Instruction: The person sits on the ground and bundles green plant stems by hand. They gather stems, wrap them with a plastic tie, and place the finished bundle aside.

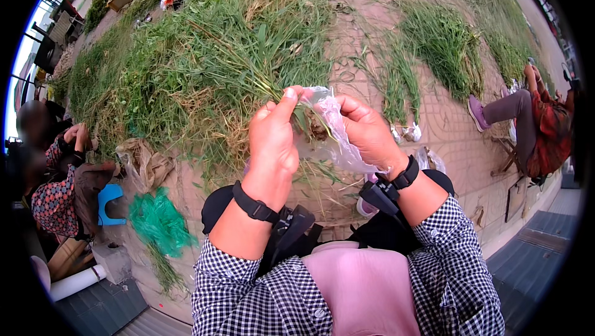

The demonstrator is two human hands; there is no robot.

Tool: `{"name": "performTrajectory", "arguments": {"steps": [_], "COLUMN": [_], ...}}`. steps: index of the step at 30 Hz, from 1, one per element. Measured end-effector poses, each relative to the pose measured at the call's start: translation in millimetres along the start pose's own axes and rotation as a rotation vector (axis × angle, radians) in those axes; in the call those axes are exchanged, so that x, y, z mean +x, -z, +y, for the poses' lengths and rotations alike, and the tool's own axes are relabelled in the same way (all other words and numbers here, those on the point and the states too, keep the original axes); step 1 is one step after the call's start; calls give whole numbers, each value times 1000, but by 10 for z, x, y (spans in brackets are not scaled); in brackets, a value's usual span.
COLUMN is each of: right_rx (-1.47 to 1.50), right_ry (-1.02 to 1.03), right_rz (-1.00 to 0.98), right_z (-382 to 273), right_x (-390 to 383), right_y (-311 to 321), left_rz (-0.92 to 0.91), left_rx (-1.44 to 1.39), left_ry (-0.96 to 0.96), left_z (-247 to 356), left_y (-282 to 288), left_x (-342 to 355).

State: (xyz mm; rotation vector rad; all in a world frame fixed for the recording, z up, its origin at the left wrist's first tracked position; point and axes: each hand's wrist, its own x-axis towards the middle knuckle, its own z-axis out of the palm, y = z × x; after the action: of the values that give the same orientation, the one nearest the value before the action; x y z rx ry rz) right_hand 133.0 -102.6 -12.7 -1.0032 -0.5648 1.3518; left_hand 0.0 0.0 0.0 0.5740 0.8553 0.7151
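In the middle of the head view, my left hand (271,135) is closed on a bunch of long green stalks (260,73) that fan out up and away from me. My right hand (362,128) grips a crumpled, clear plastic bag (341,147) beside the bunch's lower end, where a brown clump (316,125), perhaps soil and roots, shows partly wrapped in the plastic. My fingertips nearly meet at the top of the bag. Behind both hands lies a large pile of cut green and dry grass (167,57).
A co-worker sits at left (62,200) near a blue stool (108,203); another sits at right (542,125). On the pavement (347,1) lie grass bundles (446,51), some with white-wrapped ends (409,130), a green plastic bag (155,221) and a brown sack (142,162).
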Motion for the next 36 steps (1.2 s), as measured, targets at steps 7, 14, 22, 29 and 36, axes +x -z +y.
{"name": "performTrajectory", "arguments": {"steps": [7,14,22,29,36], "right_rx": [-73,-70,-82,97,213], "right_ry": [-152,-243,-242,-226,-246], "right_rz": [10,-51,-75,-67,-167], "right_z": [-23,-5,47,-52,-112], "right_x": [-1,25,33,59,5], "right_y": [-26,-22,32,151,83], "left_rz": [86,94,75,-64,-22], "left_rx": [82,194,209,233,125], "left_ry": [-34,-117,-94,-86,-151], "left_z": [-41,-31,-55,107,100], "left_y": [15,-52,-56,-20,9], "left_x": [-1,-98,-54,-86,-44]}}
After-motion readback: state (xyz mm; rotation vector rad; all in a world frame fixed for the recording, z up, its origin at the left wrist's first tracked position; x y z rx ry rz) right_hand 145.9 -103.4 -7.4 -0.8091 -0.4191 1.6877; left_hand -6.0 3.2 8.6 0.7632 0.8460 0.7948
